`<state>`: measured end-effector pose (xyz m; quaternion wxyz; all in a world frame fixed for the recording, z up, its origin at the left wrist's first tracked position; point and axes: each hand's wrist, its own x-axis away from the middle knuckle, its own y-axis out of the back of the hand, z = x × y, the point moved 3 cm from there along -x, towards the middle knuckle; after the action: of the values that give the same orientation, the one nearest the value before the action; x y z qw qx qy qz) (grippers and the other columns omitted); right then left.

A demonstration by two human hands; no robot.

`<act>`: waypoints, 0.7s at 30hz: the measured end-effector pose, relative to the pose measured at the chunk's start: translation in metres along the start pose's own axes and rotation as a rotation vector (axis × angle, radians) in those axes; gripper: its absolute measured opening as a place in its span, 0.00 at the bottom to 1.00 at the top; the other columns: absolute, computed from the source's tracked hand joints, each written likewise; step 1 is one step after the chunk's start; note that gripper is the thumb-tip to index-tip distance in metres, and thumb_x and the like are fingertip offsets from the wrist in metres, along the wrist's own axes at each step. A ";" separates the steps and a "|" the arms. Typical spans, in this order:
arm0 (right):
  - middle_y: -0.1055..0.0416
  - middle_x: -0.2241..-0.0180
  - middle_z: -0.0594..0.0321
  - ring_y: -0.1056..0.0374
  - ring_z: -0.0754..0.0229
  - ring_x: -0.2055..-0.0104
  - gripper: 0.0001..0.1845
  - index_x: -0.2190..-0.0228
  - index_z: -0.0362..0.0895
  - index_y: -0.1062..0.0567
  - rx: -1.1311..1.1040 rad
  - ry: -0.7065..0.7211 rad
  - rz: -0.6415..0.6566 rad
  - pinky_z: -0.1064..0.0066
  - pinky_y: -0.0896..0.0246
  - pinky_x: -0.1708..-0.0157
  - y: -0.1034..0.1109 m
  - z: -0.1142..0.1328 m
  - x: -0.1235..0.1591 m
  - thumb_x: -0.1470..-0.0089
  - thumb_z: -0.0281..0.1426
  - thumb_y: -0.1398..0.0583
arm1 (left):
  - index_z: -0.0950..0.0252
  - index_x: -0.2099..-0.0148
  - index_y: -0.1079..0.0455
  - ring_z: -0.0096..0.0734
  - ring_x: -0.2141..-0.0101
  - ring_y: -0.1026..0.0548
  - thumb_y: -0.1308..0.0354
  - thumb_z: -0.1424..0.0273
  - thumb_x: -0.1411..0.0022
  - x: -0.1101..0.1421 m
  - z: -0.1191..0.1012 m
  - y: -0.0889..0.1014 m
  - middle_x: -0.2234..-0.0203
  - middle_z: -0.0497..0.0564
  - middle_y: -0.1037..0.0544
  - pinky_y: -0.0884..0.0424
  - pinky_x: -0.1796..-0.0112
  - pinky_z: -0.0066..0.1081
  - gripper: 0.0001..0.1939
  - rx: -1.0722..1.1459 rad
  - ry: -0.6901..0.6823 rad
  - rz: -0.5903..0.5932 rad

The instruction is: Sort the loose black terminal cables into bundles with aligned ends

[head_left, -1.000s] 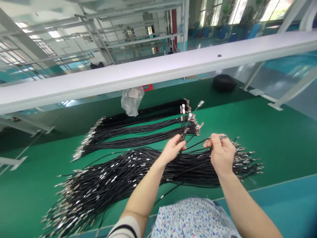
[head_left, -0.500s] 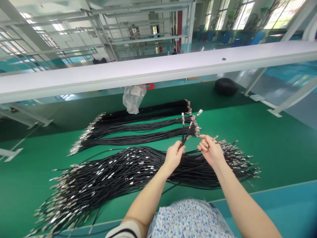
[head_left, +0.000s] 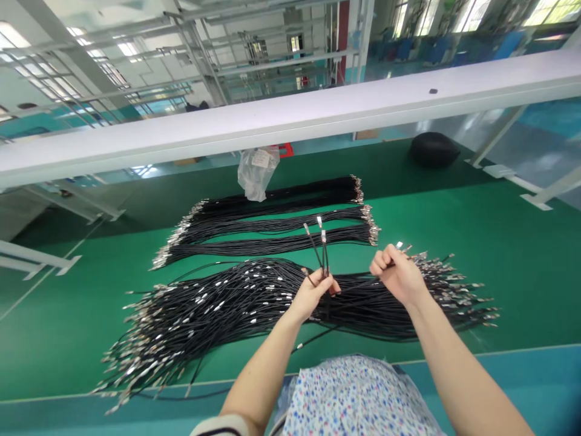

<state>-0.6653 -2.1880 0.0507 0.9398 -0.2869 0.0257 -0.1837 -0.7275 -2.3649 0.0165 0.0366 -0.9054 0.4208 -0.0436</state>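
Observation:
Thin black cables (head_left: 325, 257) with silver ends stand up out of my left hand (head_left: 313, 292), which is closed around them. My right hand (head_left: 399, 275) is closed over the right part of the large pile. A cable end (head_left: 399, 245) with a pale tip shows just behind its knuckles, and a dark strand passes at its fingers. Beneath both hands spreads the large loose pile of black cables (head_left: 236, 303), its silver ends fanned out at left and right. How many cables each hand holds is hard to make out.
Neater bundles of black cables (head_left: 272, 245) lie behind the pile on the green tabletop (head_left: 454, 218). A clear plastic bag (head_left: 258, 172) rests on the rearmost bundle. A white shelf (head_left: 290, 127) crosses above the table, and a black rounded object (head_left: 433, 150) sits at the back right.
The cable ends in my left hand have swung left and spread apart. My right hand's fingers have curled in, the index finger no longer pointing out. The view has shifted slightly.

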 end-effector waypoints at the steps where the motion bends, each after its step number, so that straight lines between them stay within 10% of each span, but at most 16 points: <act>1: 0.51 0.85 0.71 0.52 0.70 0.85 0.19 0.82 0.43 0.41 0.004 -0.055 0.029 0.74 0.53 0.83 0.001 -0.003 0.003 0.49 0.41 0.43 | 0.66 0.69 0.40 0.26 0.76 0.32 0.50 0.60 0.42 -0.002 0.002 -0.002 0.80 0.48 0.31 0.36 0.68 0.27 0.13 0.028 0.004 0.016; 11: 0.53 0.90 0.78 0.61 0.75 0.89 0.14 0.72 0.43 0.33 0.164 0.113 -0.217 0.78 0.66 0.88 -0.006 -0.022 0.011 0.60 0.33 0.34 | 0.67 0.73 0.39 0.19 0.82 0.43 0.46 0.58 0.46 -0.009 0.019 -0.034 0.86 0.42 0.40 0.45 0.75 0.24 0.16 -0.068 0.054 0.113; 21: 0.56 0.89 0.77 0.63 0.75 0.89 0.11 0.72 0.43 0.30 0.006 0.083 -0.107 0.78 0.68 0.87 0.002 -0.018 0.011 0.58 0.33 0.36 | 0.68 0.72 0.38 0.17 0.84 0.48 0.50 0.54 0.44 0.000 0.022 -0.028 0.87 0.42 0.44 0.52 0.80 0.24 0.20 -0.075 0.118 0.199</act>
<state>-0.6572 -2.1999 0.0357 0.9276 -0.2773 0.0485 -0.2455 -0.7040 -2.3465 -0.0022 -0.0180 -0.8556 0.5115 -0.0774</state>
